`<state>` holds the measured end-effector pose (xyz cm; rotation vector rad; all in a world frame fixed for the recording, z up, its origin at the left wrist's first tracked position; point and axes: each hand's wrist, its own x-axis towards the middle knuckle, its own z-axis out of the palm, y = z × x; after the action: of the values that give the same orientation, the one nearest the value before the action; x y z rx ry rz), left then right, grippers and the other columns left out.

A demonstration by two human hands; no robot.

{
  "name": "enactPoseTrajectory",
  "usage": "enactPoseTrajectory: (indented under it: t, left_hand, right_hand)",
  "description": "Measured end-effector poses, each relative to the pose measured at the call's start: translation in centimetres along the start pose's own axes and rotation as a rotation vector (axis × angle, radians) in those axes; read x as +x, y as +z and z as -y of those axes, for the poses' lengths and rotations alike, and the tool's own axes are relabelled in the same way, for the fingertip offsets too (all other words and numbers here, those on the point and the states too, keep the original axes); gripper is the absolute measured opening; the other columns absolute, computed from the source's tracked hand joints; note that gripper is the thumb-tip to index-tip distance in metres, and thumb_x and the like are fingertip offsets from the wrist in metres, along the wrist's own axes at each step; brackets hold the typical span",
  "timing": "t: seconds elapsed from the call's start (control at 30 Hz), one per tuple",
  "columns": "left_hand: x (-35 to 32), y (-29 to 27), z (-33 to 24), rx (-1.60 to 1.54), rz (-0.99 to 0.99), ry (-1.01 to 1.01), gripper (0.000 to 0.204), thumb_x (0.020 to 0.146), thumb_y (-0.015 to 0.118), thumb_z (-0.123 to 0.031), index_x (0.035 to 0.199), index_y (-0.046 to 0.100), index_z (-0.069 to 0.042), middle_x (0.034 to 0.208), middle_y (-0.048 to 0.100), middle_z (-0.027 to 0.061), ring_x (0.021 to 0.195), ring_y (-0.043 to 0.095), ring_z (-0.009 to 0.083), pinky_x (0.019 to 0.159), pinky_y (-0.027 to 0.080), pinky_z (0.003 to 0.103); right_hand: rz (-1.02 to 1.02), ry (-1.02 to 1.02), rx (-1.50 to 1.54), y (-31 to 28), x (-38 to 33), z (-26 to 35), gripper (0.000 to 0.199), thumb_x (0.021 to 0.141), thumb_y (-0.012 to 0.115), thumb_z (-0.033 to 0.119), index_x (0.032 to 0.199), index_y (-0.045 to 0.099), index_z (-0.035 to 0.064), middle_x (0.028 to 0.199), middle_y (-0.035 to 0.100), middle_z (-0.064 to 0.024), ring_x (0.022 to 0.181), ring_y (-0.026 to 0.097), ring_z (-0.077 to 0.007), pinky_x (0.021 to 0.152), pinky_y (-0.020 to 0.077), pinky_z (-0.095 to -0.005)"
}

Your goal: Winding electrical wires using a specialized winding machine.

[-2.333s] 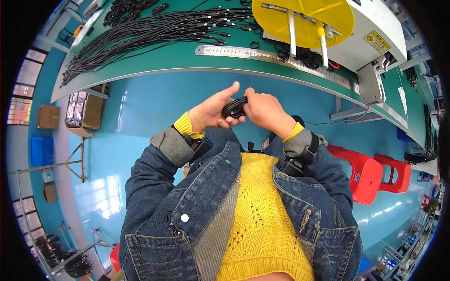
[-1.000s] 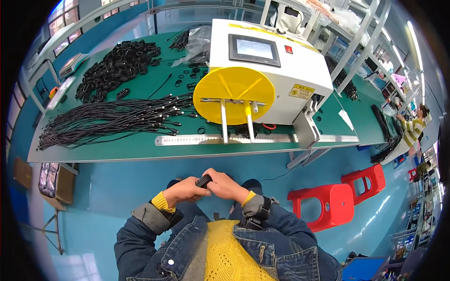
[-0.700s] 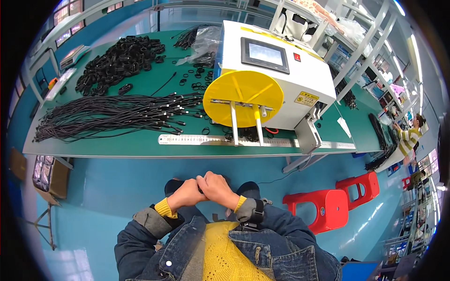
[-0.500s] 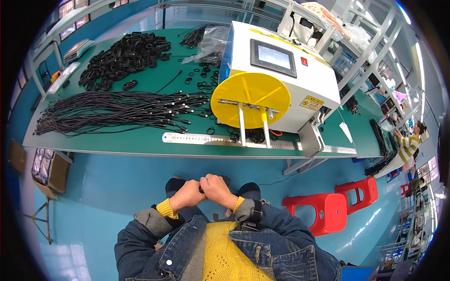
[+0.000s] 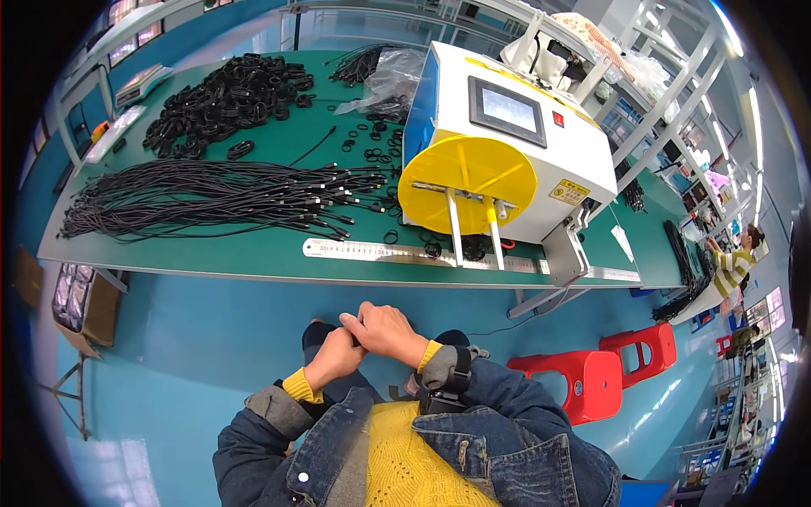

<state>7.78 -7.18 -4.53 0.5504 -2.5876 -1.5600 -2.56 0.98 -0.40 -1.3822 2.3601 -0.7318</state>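
Observation:
In front of my lap, below the table's front edge, my left hand (image 5: pixel 336 353) and my right hand (image 5: pixel 385 331) are pressed together. Both are closed, with the right fingers and thumb reaching over the top of the left fist. Whatever lies between them is hidden by my fingers. On the green table (image 5: pixel 279 258) beyond, a bundle of straight black cables (image 5: pixel 211 198) is spread out at the left. Behind it is a heap of small coiled black cables (image 5: pixel 224 101).
A white machine (image 5: pixel 524 160) with a screen and a yellow disc (image 5: pixel 467 186) stands right of the cables. Along the table front lies a steel ruler (image 5: pixel 355 251). Red stools (image 5: pixel 583 384) stand at right; an open carton (image 5: pixel 103 308) is at left. A person (image 5: pixel 733 272) works far right.
My right hand has turned and slid over the left fist, while the left has dropped slightly. A small dark thing glimpsed between them before is now covered. The view has shifted slightly.

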Motion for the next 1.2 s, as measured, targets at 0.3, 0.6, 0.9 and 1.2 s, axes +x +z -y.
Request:
enactPoseTrajectory:
  t: [0.3,0.6,0.9,1.2]
  left_hand:
    - [-0.8,-2.1,2.0,-0.150,0.080,-0.022,0.020,0.071,0.053,0.001,0.090,0.059,0.002,0.081,0.063,0.0119,0.074,0.059,0.0200,0.064,0.046,0.034]
    - [-2.3,-3.4,1.6,-0.220,-0.161,-0.005,0.022,0.071,0.059,-0.002,0.093,0.058,0.000,0.086,0.063,0.0091,0.079,0.059,0.0166,0.066,0.047,0.032]
    - [-3.1,-3.6,2.9,-0.235,-0.321,0.015,0.026,0.070,0.066,-0.012,0.093,0.059,-0.003,0.085,0.064,0.0160,0.081,0.062,0.0297,0.066,0.048,0.036]
    - [-3.8,-4.5,4.9,-0.149,-0.517,-0.061,0.022,0.071,0.062,-0.009,0.092,0.058,-0.005,0.084,0.063,0.0161,0.082,0.061,0.0332,0.065,0.047,0.037]
  right_hand:
    - [0.120,-0.067,-0.045,0.3,1.3,2.4,0.045,0.083,0.050,0.039,0.074,0.056,-0.0041,0.065,0.060,-0.0234,0.063,0.059,-0.0396,0.061,0.0468,-0.0472]
    - [0.105,-0.086,-0.006,1.4,2.9,4.5,0.041,0.081,0.053,0.037,0.076,0.056,-0.0040,0.065,0.060,-0.0218,0.063,0.059,-0.0392,0.061,0.0475,-0.0466]
    - [0.074,-0.200,0.014,3.7,3.7,5.9,0.037,0.080,0.053,0.033,0.076,0.052,-0.0037,0.065,0.060,-0.0210,0.062,0.058,-0.0395,0.058,0.0470,-0.0469]
    - [0.085,-0.307,0.025,4.5,5.0,8.4,0.031,0.080,0.053,0.030,0.074,0.050,-0.0012,0.063,0.058,-0.0206,0.059,0.057,-0.0394,0.055,0.0464,-0.0459]
